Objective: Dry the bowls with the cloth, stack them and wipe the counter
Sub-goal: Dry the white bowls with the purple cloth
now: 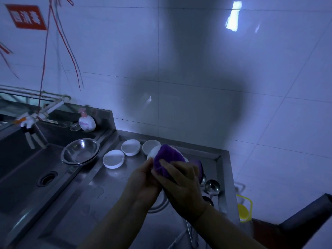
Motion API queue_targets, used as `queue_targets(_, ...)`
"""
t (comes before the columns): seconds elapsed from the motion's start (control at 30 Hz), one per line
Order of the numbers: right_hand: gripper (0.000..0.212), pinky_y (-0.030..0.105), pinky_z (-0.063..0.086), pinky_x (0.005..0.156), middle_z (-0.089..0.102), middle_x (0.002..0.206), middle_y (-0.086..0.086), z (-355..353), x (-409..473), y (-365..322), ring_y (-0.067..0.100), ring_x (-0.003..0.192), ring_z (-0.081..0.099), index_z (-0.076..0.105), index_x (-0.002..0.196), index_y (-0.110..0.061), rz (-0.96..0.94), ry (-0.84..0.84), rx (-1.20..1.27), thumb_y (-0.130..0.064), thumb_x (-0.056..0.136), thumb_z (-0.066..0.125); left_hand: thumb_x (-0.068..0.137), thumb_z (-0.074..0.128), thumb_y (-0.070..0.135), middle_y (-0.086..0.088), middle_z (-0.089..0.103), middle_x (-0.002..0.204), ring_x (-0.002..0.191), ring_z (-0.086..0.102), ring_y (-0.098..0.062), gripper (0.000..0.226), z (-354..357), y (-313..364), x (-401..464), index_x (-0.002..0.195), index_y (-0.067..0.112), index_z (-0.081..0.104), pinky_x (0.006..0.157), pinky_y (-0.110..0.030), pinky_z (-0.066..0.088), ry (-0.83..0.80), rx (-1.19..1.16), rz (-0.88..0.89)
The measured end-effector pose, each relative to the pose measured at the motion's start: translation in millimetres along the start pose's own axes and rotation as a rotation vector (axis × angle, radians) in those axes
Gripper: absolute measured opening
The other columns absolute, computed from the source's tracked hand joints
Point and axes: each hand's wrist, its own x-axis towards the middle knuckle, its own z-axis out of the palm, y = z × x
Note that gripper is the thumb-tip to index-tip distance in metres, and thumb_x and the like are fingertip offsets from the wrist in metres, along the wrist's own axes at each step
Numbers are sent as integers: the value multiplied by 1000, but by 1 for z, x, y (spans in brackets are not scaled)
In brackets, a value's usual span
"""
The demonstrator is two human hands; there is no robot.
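Above the steel counter [100,198] I hold a white bowl [153,152], mostly covered by a purple cloth [169,158]. My left hand [143,182] grips the bowl from below and the left. My right hand [181,184] presses the cloth against it. Three more white bowls stand upright on the counter behind: one nearest the sink [113,158], one in the middle [130,147] and one at the back [150,145], partly hidden by the held bowl.
A steel mixing bowl [80,151] sits on the sink's rim. The sink [27,169] with its drain lies to the left, with a soap bottle [86,121] behind. Ladles [212,187] lie at the counter's right edge. A yellow item [243,210] hangs beyond it. Water drops dot the counter.
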Motion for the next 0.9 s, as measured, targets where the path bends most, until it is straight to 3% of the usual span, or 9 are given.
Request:
queue_targets(0.1, 35, 33, 38, 88, 49, 129, -5, 1, -10, 6, 17, 108, 46, 57, 119, -27, -72, 5, 3, -26, 86, 68, 90, 44, 23, -27, 47, 136, 134, 38, -32, 41, 2, 0, -6, 115, -7, 54, 111, -40, 30, 8, -56, -10)
queue_targets(0.23, 33, 35, 49, 77, 45, 123, 0, -3, -19, 15, 21, 104, 43, 53, 116, -26, -69, 19, 32, -27, 86, 66, 98, 37, 18, -28, 53, 128, 127, 46, -33, 33, 3, -1, -7, 112, -6, 54, 110, -42, 32, 72, -79, 56)
queue_targets(0.3, 26, 28, 48, 83, 41, 120, 6, -5, -19, 18, 23, 102, 41, 49, 118, -22, 109, 26, 85, -36, 96, 49, 98, 38, 14, -24, 60, 116, 121, 50, -29, 27, 5, -1, -7, 105, -3, 57, 108, -43, 33, 95, -105, 109)
queue_targets(0.37, 40, 15, 37, 93, 41, 119, 6, -10, -12, 19, 17, 103, 40, 43, 125, -19, 401, 38, 275, -47, 99, 32, 97, 40, 14, -21, 65, 107, 114, 54, -27, 26, 8, -1, -9, 102, -2, 60, 101, -45, 38, 74, -105, 130)
queue_targets(0.47, 46, 7, 38, 89, 42, 127, -10, -19, -2, 20, -7, 109, 45, 33, 133, -29, 762, 59, 605, -53, 94, 36, 96, 42, 15, -19, 71, 100, 101, 63, -25, 26, 7, 0, -8, 101, -1, 63, 93, -44, 44, 39, -60, 136)
queue_targets(0.53, 33, 7, 40, 87, 47, 123, -19, -21, 5, 27, -10, 108, 49, 39, 126, -34, 885, 35, 760, -37, 94, 41, 94, 45, 14, -17, 71, 102, 100, 64, -25, 25, 2, 0, -6, 103, 1, 64, 94, -41, 46, 41, 31, 141)
queue_targets(0.63, 22, 10, 42, 82, 59, 111, -13, -27, 19, 41, -5, 99, 56, 51, 111, -35, 901, -85, 772, -24, 92, 45, 81, 52, 16, -15, 70, 106, 98, 64, -25, 32, -8, -3, -2, 109, 4, 62, 89, -38, 52, 30, 213, 145)
queue_targets(0.73, 24, 16, 41, 84, 61, 110, -8, -26, 26, 49, 2, 101, 55, 55, 110, -30, 872, -222, 718, -12, 95, 50, 76, 53, 16, -15, 70, 101, 89, 65, -25, 34, -17, -5, 0, 106, 3, 63, 82, -37, 51, -8, 415, 147)
queue_targets(0.9, 34, 4, 32, 82, 48, 99, -27, -21, 33, 36, -9, 91, 45, 60, 117, -15, 636, -359, 541, -22, 86, 48, 91, 51, 8, -15, 69, 101, 93, 64, -28, 17, -23, -5, 4, 103, 7, 63, 83, -40, 52, 54, 900, 185)
